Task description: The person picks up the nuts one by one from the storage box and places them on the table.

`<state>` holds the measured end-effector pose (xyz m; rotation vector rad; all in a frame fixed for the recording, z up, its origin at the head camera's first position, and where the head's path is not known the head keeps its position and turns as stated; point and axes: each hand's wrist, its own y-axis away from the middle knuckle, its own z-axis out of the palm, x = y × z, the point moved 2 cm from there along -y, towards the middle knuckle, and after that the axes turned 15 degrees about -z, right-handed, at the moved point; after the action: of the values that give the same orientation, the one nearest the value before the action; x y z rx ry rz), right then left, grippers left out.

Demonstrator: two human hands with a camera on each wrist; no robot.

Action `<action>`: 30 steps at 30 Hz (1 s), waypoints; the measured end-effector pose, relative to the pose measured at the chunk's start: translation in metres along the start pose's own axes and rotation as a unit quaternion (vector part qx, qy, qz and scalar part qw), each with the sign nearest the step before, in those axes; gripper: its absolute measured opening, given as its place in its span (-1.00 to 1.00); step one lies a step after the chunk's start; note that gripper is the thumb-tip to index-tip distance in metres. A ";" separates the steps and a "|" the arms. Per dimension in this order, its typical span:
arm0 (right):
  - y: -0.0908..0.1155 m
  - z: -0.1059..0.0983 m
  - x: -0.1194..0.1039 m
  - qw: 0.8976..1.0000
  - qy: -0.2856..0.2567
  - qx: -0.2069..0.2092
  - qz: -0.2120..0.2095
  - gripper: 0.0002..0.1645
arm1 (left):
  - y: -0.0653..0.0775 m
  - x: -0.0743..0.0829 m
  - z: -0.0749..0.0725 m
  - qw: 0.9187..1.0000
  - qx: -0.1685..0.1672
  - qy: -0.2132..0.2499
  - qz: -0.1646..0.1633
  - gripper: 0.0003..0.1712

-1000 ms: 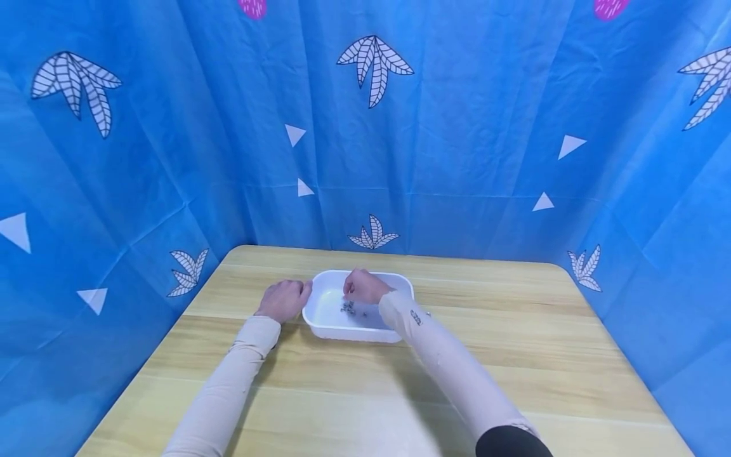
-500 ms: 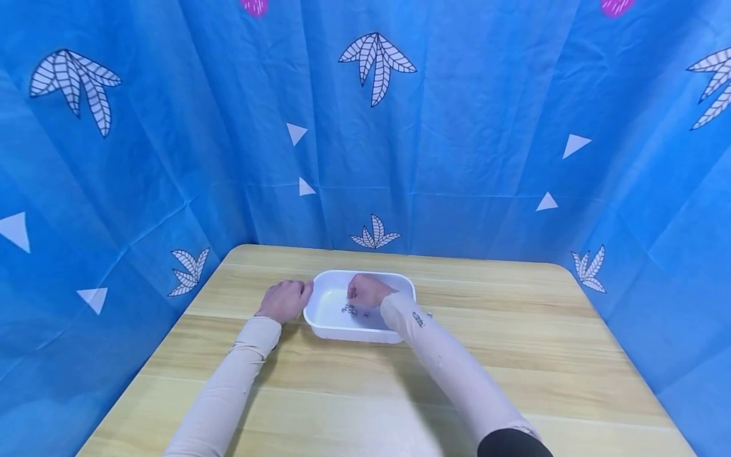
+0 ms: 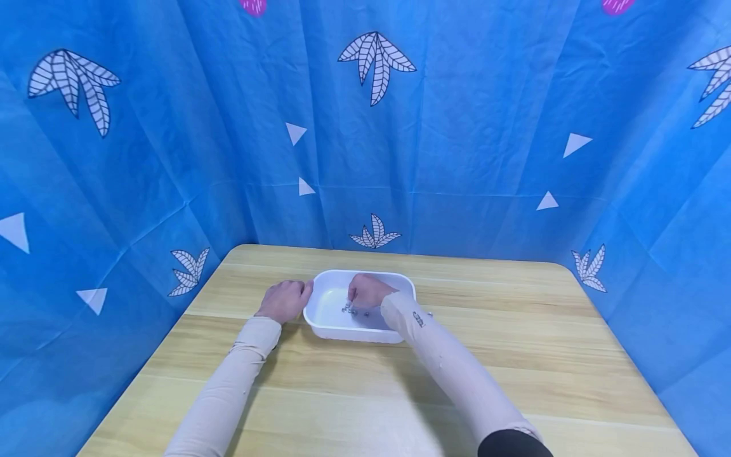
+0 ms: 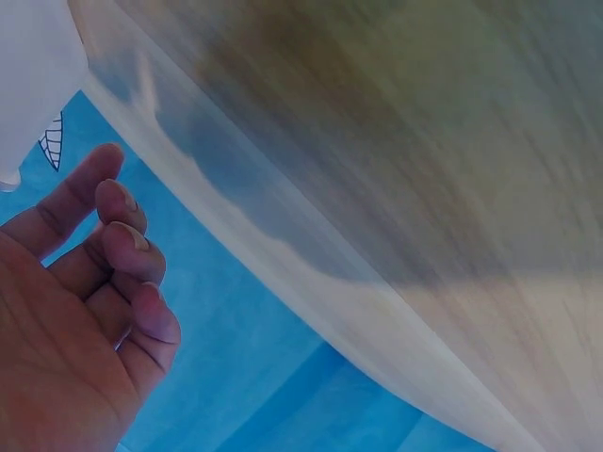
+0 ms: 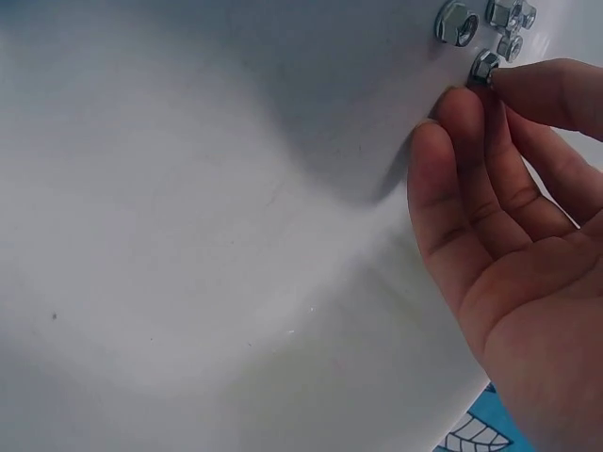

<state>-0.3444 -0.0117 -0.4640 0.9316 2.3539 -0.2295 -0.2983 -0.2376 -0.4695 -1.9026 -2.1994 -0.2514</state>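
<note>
Can read no words, brands or numbers in any of the three views. Can make out, in the head view, just one small dark mark [image 3: 419,319] on the pale right sleeve [image 3: 459,381], on the forearm near the cuff; cannot tell whether lettering or emblem, being too small and blurred.

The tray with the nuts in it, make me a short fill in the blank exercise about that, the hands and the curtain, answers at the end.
1. The tray is coloured ____.
2. The hand nearest the nuts is the person's ____ one.
3. In the head view, the left hand is at the tray's ____ end.
4. The curtain behind the table is mainly ____.

Missing words: white; right; left; blue.
</note>
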 end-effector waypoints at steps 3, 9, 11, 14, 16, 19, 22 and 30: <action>0.001 0.000 0.000 1.000 -0.001 0.001 0.000 -0.64 | 0.001 0.000 0.000 1.000 -0.002 0.003 -0.001 -0.28; 0.002 0.000 0.000 1.000 -0.004 0.001 -0.011 -0.69 | 0.001 -0.002 0.000 1.000 -0.002 0.006 -0.001 -0.30; 0.002 0.001 0.001 1.000 -0.008 0.000 -0.012 -0.70 | 0.001 -0.002 0.001 1.000 -0.005 0.006 -0.002 -0.29; 0.003 0.001 0.001 1.000 -0.018 -0.001 -0.012 -0.72 | 0.000 -0.003 0.002 1.000 -0.007 0.005 -0.004 -0.29; 0.003 0.001 0.000 1.000 -0.019 -0.003 -0.014 -0.74 | 0.000 -0.003 0.002 1.000 -0.007 0.006 -0.005 -0.28; 0.003 0.000 -0.002 1.000 -0.016 -0.005 -0.019 -0.77 | -0.001 -0.003 0.002 1.000 -0.007 0.006 -0.004 -0.28; 0.003 0.001 -0.003 1.000 -0.011 -0.007 -0.020 -0.85 | -0.002 -0.004 0.003 1.000 -0.006 0.006 -0.002 -0.27; 0.004 0.004 -0.004 0.999 -0.002 -0.011 -0.036 -0.87 | -0.001 -0.003 0.002 1.000 -0.005 0.011 0.001 -0.26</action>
<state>-0.3376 -0.0128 -0.4646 0.8349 2.3843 -0.2337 -0.2989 -0.2406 -0.4722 -1.8985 -2.1860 -0.2807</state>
